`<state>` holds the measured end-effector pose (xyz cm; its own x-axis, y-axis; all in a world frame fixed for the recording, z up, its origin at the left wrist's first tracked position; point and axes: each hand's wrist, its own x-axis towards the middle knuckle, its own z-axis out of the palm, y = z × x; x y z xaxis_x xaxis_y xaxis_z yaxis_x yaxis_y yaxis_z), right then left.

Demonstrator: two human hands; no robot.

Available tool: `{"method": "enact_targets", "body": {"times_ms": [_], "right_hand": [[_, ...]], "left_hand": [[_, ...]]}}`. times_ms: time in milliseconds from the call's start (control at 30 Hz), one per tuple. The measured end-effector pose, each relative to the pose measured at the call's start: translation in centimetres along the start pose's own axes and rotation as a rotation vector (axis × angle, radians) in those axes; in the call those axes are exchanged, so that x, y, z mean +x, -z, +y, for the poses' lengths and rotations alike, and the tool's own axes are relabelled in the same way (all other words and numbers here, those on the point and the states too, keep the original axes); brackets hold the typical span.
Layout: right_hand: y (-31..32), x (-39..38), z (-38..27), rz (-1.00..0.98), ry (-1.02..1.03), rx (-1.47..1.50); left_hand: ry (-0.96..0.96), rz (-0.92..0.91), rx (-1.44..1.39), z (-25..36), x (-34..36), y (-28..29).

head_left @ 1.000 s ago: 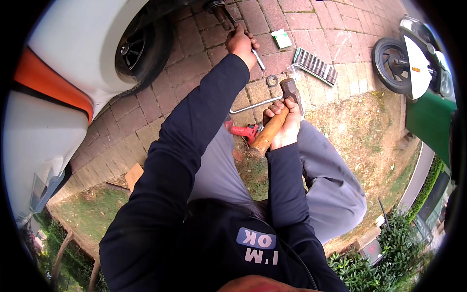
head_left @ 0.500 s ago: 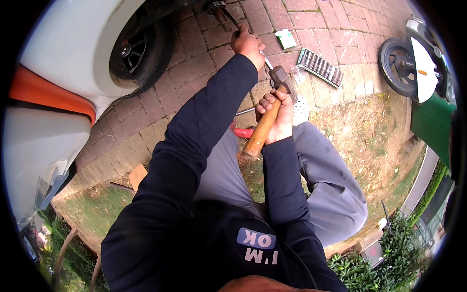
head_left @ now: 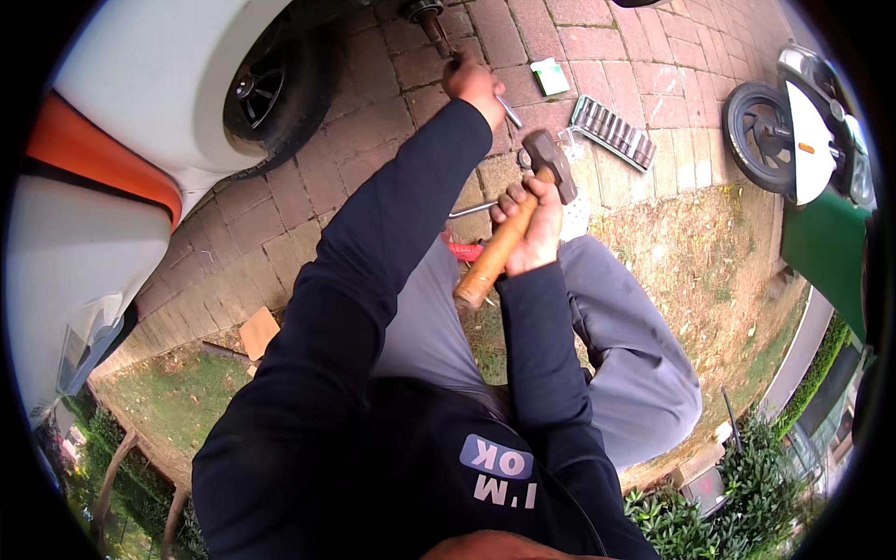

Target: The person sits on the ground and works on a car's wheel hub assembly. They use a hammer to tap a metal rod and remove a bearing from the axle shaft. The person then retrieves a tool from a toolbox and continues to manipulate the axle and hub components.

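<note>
My left hand is wrapped round a slim metal rod, whose bright end sticks out toward the hammer. The rod's other end points at a rusty metal shaft with a ring around its base, under the white vehicle body; exact contact there is hidden by my hand. My right hand grips the wooden handle of a club hammer. Its brown steel head is up near the rod's end, with a gap between them.
A socket set and a small green-and-white box lie on the brick paving. A metal bar and a red tool lie by my legs. A black wheel stands at left, a parked scooter at right.
The hammer head has come away from the rod's end, back toward me, opening a gap. My left hand has stayed nearly in place.
</note>
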<state>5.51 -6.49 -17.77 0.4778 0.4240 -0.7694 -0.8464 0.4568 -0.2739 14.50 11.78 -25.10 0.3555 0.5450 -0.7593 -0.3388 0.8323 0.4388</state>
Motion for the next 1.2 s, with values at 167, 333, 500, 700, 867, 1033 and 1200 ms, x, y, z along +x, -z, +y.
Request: {"method": "enact_targets", "body": {"times_ms": [167, 333, 500, 700, 867, 1033, 1200], "right_hand": [[3.9, -0.5, -0.5, 0.085, -0.028, 0.083], [4.9, 0.1, 1.1, 0.088, -0.059, 0.1], [4.6, 0.4, 3.9, 0.023, -0.167, 0.109], [3.5, -0.1, 6.1, 0.003, -0.244, 0.129], [2.4, -0.8, 7.5, 0.025, -0.231, 0.161], [0.8, -2.3, 9.3, 0.103, -0.222, 0.142], [0.5, -2.5, 10.7, 0.123, -0.204, 0.092]], "left_hand": [[0.066, -0.175, 0.087, -0.7, -6.3, 0.8], [0.034, -0.133, 0.189, 1.7, -7.6, 2.5], [-0.052, -0.053, 0.403, 3.7, -5.0, 4.1], [-0.031, -0.086, 0.422, 5.3, -3.2, 5.0], [0.057, -0.109, 0.432, 7.0, -2.2, 5.4], [0.077, -0.11, 0.418, 7.2, -1.7, 5.7], [0.006, -0.111, 0.444, 6.5, -1.6, 5.9]]}}
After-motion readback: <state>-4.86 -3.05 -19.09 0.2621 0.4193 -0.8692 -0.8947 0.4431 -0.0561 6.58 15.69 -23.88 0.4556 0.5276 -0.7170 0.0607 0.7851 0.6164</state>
